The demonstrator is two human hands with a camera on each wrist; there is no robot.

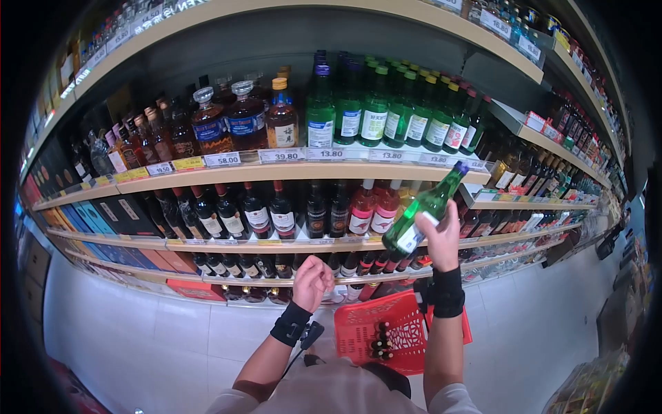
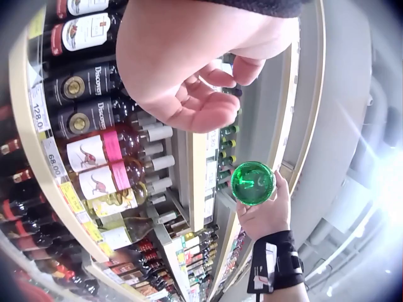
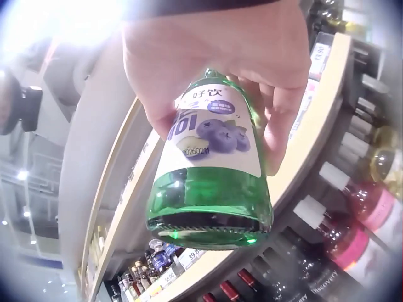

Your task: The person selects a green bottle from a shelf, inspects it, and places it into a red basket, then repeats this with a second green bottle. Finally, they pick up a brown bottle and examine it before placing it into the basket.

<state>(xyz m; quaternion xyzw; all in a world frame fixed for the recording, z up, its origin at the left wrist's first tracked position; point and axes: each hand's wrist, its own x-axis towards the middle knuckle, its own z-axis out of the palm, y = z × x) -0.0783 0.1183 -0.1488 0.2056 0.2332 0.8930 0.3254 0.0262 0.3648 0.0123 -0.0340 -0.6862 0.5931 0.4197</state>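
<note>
The right hand point(image 1: 441, 236) grips a green glass bottle point(image 1: 422, 212) with a purple cap, tilted in front of the shelf edge. In the right wrist view the bottle point(image 3: 211, 182) shows a white label with blueberries, thumb on one side and fingers on the other. Seen from the left wrist, the round green base point(image 2: 252, 183) faces the camera. The left hand point(image 1: 314, 281) is in the air before the lower shelves, its fingers curled with nothing in them; the left wrist view shows the same hand point(image 2: 195, 75). Green bottles point(image 1: 376, 114) stand in rows on the upper shelf.
A red basket point(image 1: 350, 331) holding several dark bottles is low in front of the body. Wine bottles point(image 1: 256, 212) line the shelf below the price-tag edge point(image 1: 241, 171). Boxes point(image 1: 127, 214) stand at the left, and more shelving point(image 1: 552, 138) continues at the right. Pale floor tiles point(image 1: 172, 331) lie below.
</note>
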